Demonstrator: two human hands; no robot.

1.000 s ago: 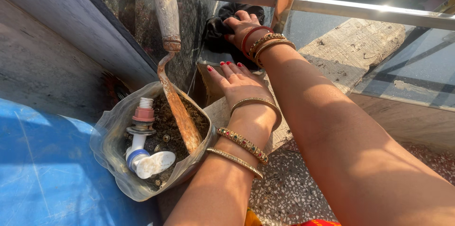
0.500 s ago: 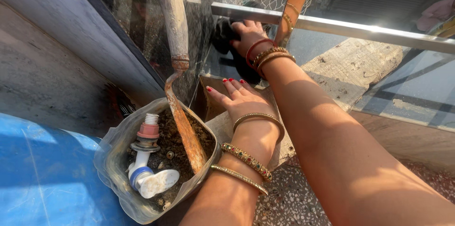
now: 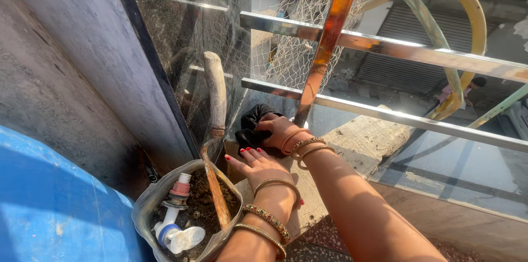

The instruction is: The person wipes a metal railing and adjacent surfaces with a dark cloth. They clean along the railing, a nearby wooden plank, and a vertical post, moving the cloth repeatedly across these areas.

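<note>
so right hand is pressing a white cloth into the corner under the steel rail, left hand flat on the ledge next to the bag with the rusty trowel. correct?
Not quite: the cloth is black, not white, as the head view shows. The rest holds: the right hand presses it into the corner under the steel rail, and the left hand lies flat on the ledge beside the bag with the rusty trowel.

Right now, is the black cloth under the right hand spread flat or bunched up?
Bunched up. The black cloth sits crumpled in folds under the right hand, against the glass by the wooden ledge.
</note>
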